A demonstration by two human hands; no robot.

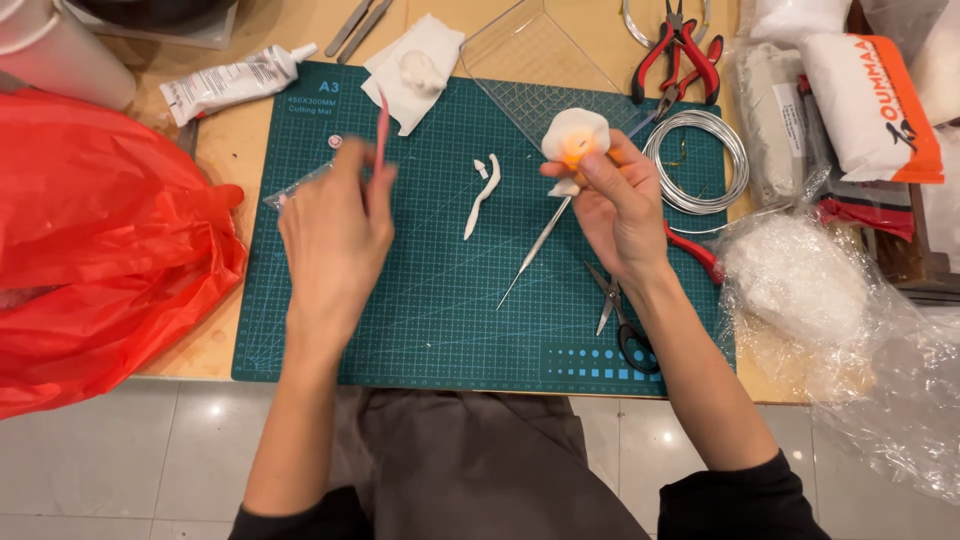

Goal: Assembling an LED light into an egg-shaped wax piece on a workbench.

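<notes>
desk: wooden desk (240,140) over a pale tiled floor, green cutting mat (440,330) laid across the middle, its near edge close to the desk's front edge.
my left hand: left hand (335,235) over the mat's left part, fingers closed in a pinch on a thin pink tool (381,130), tip pointing up and away from me; slightly blurred.
my right hand: right hand (615,205) over the mat's right part, fingers closed around a white clay flower (575,135) with an orange centre, held clear of the mat.
on mat, centre: long curved white clay strip (481,197) with a small white bit just beside it, a metal needle tool (535,250) lying slanted just below the flower.
on mat, near right: scissors (620,320) partly under my right wrist.
open room: the mat between my hands and its near left part are bare; most free space is there.
left edge: red plastic bag (100,240) bulging against the mat's left edge, white tube (235,82) above it.
far edge: white tissue (415,65) with a clay lump, clear ruler plate (530,60), red pliers (685,50).
right edge: coil of silver wire (700,160) overlapping the mat's corner, clear bag of white clay (800,280) and packets crowding that side.
</notes>
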